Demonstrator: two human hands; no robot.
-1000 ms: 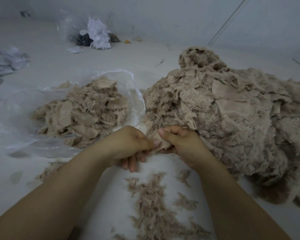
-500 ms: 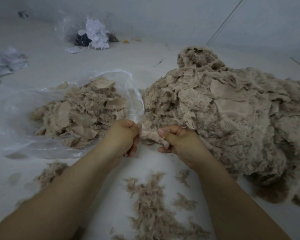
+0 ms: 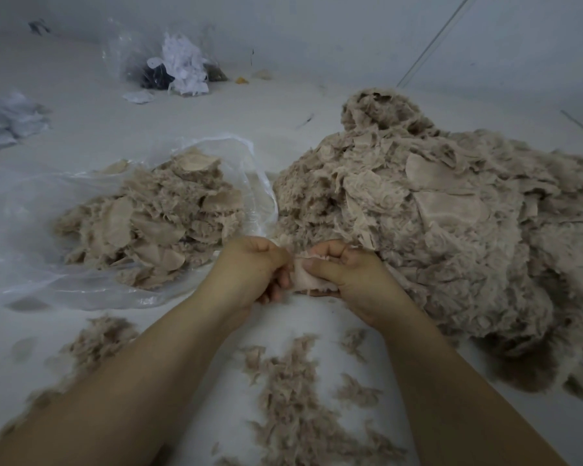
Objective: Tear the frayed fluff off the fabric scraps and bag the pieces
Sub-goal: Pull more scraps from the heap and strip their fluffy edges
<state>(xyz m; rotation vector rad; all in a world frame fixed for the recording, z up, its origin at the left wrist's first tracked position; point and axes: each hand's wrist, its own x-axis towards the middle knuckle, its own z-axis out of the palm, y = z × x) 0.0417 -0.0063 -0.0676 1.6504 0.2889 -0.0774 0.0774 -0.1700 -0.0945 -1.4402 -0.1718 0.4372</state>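
A small beige fabric scrap (image 3: pixel 305 280) is held between both hands at the middle of the view. My left hand (image 3: pixel 249 267) grips its left edge with curled fingers. My right hand (image 3: pixel 347 274) pinches its right side under the thumb. A big heap of frayed beige scraps (image 3: pixel 435 223) lies to the right, just behind my right hand. To the left, a clear plastic bag (image 3: pixel 253 183) lies open on the white surface with a smaller pile of beige pieces (image 3: pixel 155 216) inside it.
Torn beige fluff (image 3: pixel 293 398) is strewn on the white surface between my forearms and at the left (image 3: pixel 98 338). A far clear bag with white and dark scraps (image 3: pixel 179 65) sits near the wall. Grey-white cloth (image 3: pixel 7 119) lies at the far left.
Both hands have shifted slightly while working the scrap. The left hand pulled a little left half a second ago and is now back against the right hand, with more of the scrap showing.
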